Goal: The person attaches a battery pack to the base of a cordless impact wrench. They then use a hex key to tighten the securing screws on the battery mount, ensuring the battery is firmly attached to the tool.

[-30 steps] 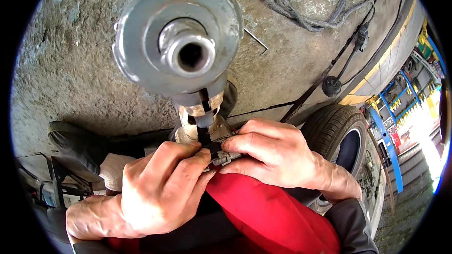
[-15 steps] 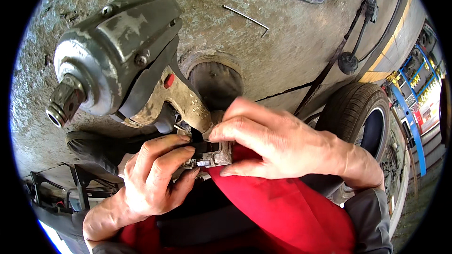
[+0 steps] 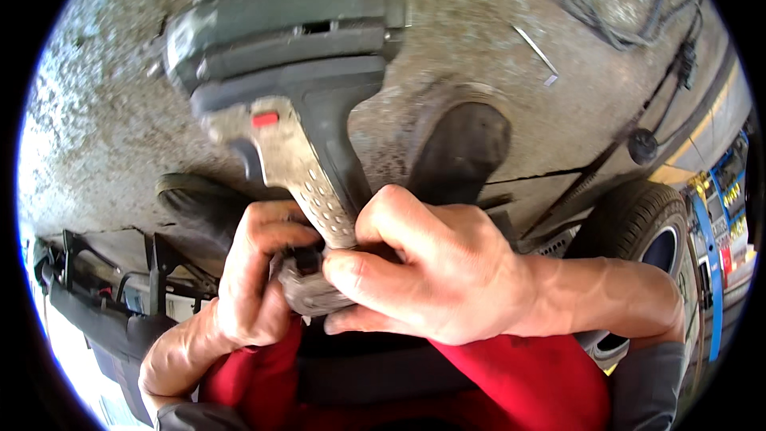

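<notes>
A worn dark grey impact wrench [image 3: 299, 36] with a beige grip and a red switch points its head away from me, its handle running down to my hands. My right hand [image 3: 447, 279] is closed round the lower end of the handle and its base. Against the left side of the dirty grey base [image 3: 311, 291], my left hand [image 3: 255, 279] is closed, its fingers curled around the edge. Both hands hide much of the base, and motion blurs the part between them.
A thin L-shaped hex key [image 3: 535, 53] lies on the worn concrete floor [image 3: 455, 32]. Grey cable [image 3: 610, 28] is coiled at the far right. A tyre [image 3: 634, 219] stands at right, and a black metal frame [image 3: 163, 267] at left. Two dark shoes [image 3: 463, 152] rest beyond my hands.
The impact wrench has turned from a slanted view to side-on, its nose swinging away. My right hand has moved from the base's edge to wrap around the handle's lower end. The view has shifted.
</notes>
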{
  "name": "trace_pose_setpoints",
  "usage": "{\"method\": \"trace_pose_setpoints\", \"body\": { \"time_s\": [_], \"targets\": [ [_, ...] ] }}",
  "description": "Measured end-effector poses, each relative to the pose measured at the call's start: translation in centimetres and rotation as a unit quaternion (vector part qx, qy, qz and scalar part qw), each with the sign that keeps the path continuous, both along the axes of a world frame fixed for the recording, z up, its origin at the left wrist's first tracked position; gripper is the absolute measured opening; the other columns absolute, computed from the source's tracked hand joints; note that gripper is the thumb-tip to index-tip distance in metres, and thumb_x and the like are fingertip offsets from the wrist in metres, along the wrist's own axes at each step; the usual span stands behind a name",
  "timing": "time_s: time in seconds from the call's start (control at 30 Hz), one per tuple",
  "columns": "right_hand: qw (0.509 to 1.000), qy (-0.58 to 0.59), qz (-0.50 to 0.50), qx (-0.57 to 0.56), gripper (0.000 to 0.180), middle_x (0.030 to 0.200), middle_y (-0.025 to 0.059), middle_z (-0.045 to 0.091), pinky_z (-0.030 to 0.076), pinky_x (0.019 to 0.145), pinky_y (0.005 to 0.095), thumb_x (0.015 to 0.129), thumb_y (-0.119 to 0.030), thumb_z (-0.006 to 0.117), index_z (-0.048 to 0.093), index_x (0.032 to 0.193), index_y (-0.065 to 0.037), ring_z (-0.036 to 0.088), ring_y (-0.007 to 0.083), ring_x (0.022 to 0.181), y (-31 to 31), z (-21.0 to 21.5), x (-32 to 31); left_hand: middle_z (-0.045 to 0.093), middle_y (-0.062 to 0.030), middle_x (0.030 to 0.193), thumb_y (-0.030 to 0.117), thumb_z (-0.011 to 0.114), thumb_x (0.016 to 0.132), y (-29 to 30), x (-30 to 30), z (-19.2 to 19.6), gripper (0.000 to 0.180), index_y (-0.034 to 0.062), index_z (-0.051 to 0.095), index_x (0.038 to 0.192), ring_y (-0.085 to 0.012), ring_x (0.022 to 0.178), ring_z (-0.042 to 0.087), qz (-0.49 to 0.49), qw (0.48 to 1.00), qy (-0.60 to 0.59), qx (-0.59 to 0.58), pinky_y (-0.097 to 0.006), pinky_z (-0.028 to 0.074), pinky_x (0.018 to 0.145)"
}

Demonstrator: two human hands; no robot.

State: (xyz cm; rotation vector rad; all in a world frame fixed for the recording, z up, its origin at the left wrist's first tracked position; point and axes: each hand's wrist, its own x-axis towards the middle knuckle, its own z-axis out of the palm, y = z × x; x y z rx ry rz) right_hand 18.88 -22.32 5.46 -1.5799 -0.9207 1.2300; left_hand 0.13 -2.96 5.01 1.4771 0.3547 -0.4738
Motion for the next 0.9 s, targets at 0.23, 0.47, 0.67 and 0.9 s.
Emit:
{"method": "trace_pose_setpoints", "body": {
  "time_s": [0.23, 0.47, 0.67, 0.9],
  "targets": [
    [0.999, 0.045, -0.005, 0.015, 0.037, 0.113, 0.0157, 0.056, 0.061, 0.07, 0.0367, 0.097, -0.012, 0.071, 0.064, 0.131, 0.002, 0.069, 0.0287, 0.086, 4.0, -1.5, -4.9, 0.044, -0.0247, 0.159, 0.037, 0.058, 0.103, 4.7, -4.4, 1.0, 0.073, -0.0055, 0.036, 0.157, -0.0332, 0.145, 0.049, 0.31, 0.901, 0.24, -0.186, -0.048, 0.04, 0.122],
    [0.998, 0.06, -0.004, 0.036, 0.046, 0.132, 0.0224, 0.06, 0.061, 0.089, 0.0426, 0.099, -0.012, 0.069, 0.063, 0.141, 0.006, 0.07, 0.0372, 0.109, 4.9, -3.3, -7.8, 0.032, -0.0184, 0.169, 0.029, 0.099, 0.082, 4.7, -5.2, 1.7, 0.112, 0.0039, 0.026, 0.163, -0.0372, 0.156, 0.039, 0.454, 0.848, 0.246, -0.121, -0.053, 0.034, 0.128],
    [0.998, 0.056, 0.018, 0.025, 0.046, 0.132, 0.0214, 0.06, 0.058, 0.095, 0.0432, 0.098, -0.016, 0.068, 0.065, 0.138, 0.006, 0.069, 0.034, 0.107, 5.8, -4.1, -8.4, 0.05, -0.0191, 0.155, 0.018, 0.09, 0.092, 5.0, -4.1, 2.0, 0.094, 0.0007, 0.027, 0.16, -0.031, 0.143, 0.054, 0.443, 0.847, 0.266, -0.126, -0.044, 0.045, 0.119],
    [0.999, 0.023, -0.005, 0.034, 0.045, 0.129, 0.0146, 0.063, 0.059, 0.095, 0.0383, 0.095, -0.017, 0.069, 0.067, 0.136, 0.004, 0.07, 0.026, 0.099, 5.6, -4.8, -9.0, 0.063, -0.0138, 0.137, 0.012, 0.081, 0.097, 5.5, -3.6, 1.1, 0.07, -0.0056, 0.041, 0.151, -0.0196, 0.127, 0.061, 0.38, 0.866, 0.324, -0.03, -0.035, 0.046, 0.113]
  ]
}}
